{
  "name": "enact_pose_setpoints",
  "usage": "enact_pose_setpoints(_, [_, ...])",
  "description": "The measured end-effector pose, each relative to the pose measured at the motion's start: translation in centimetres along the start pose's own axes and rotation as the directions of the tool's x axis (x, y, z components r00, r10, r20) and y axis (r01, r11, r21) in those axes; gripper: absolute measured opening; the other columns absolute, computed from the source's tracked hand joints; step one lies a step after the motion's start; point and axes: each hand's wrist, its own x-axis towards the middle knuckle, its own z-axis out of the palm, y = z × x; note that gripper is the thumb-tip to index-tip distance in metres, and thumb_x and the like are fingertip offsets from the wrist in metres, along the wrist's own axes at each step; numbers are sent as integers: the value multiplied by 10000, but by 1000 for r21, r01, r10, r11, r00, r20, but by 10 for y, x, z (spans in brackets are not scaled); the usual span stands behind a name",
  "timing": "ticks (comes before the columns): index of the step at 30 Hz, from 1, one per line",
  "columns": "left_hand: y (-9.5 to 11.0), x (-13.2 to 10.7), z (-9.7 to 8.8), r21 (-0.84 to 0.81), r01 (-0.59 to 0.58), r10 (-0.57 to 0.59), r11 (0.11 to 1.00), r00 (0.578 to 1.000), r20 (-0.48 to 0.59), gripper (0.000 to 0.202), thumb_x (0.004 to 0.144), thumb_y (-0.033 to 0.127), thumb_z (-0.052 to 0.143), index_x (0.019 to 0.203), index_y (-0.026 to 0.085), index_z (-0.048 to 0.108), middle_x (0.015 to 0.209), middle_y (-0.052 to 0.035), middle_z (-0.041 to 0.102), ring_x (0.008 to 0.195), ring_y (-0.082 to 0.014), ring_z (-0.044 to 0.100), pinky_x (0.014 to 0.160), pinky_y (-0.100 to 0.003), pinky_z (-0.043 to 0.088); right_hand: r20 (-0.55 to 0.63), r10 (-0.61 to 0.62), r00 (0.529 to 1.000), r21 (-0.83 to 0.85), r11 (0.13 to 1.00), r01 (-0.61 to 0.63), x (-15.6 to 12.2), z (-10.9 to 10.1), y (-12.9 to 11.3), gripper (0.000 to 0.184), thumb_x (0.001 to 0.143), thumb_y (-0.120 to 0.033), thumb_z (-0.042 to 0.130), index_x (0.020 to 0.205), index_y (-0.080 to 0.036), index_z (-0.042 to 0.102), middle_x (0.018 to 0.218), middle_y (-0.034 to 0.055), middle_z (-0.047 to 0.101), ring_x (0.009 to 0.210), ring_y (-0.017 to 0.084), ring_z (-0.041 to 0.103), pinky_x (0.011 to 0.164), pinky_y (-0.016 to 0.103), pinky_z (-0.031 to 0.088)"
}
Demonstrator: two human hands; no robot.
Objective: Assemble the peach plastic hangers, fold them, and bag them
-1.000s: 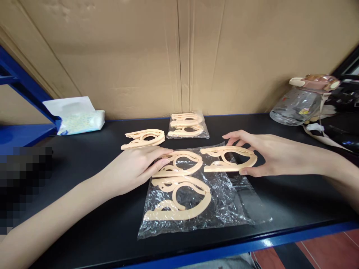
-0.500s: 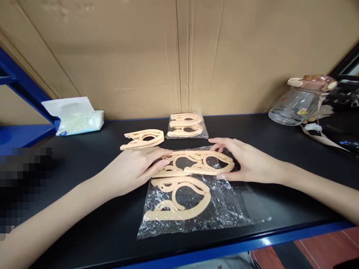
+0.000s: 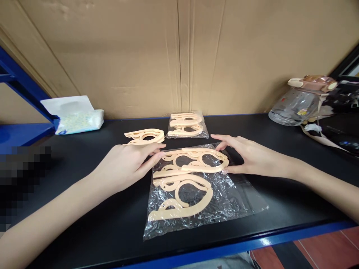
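A clear plastic bag [image 3: 241, 200] lies on the black table [image 3: 280, 138]. On it lie a peach folding hanger [image 3: 185, 200] near me and two overlapping peach hangers [image 3: 196, 160] farther back. My right hand [image 3: 249, 157] grips the upper of the two hangers between thumb and fingers at its right end. My left hand [image 3: 126, 164] rests with fingers stretched out, its fingertips touching the left end of the same pair.
A loose stack of hangers [image 3: 144, 136] and a bagged set [image 3: 186, 125] lie behind. A tissue pack [image 3: 73, 116] sits far left by a blue shelf frame [image 3: 22, 93]. A clear water bottle [image 3: 301, 101] and straps lie at the right. Cardboard [image 3: 179, 56] backs the table.
My right hand slid its hanger leftward until it overlaps the one by my left hand. The bag and lower hanger shifted slightly right.
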Motion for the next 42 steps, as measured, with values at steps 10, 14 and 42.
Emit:
enact_pose_setpoints(10, [-2,1,6,-77,-46,43,996,998,-35,529,943,492,291,1244,200,614,938,-59,756,769,-298,707,711,-436,526,-145,6,989,239,970,29,11,24,-6,715,819,-420,660,1424,-271,310,1184,38,667,975,195,620,848,376,505])
enact_pose_setpoints(14, [-1,1,6,-68,-56,52,996,997,-58,520,935,500,317,1259,210,603,937,-64,754,752,-303,705,704,-443,527,-169,9,986,331,943,48,12,30,-8,669,849,-363,633,1431,-289,313,1210,26,673,904,164,634,761,324,519])
enact_pose_setpoints(42, [-10,4,14,-220,30,-36,975,999,-25,445,904,339,317,1212,223,618,1252,-48,656,1151,-293,607,995,-492,471,-195,107,975,463,886,-4,7,24,-15,431,864,-355,607,1251,-209,486,960,48,762,835,196,701,748,352,521])
